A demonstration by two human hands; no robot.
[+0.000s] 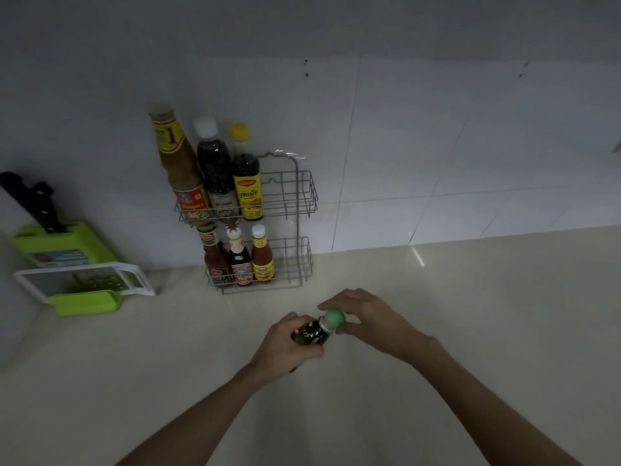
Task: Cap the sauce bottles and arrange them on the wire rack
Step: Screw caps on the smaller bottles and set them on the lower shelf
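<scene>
My left hand (285,344) grips a small dark sauce bottle (311,333) with a green label, tilted toward the right above the counter. My right hand (366,317) pinches the green cap (334,319) sitting on the bottle's neck. The grey two-tier wire rack (304,196) stands against the tiled wall behind. Its upper tier holds three tall bottles: a brown sauce bottle (179,169), a dark bottle with a white cap (215,169), and a yellow-capped one (248,183). Three small bottles (240,260) fill the left of the lower tier. The right side of each tier is free.
A green knife block with black-handled knives (50,230) stands at the left. In front of it lies a white and green grater tray (84,284). The beige counter (470,314) stretches to the right of the rack.
</scene>
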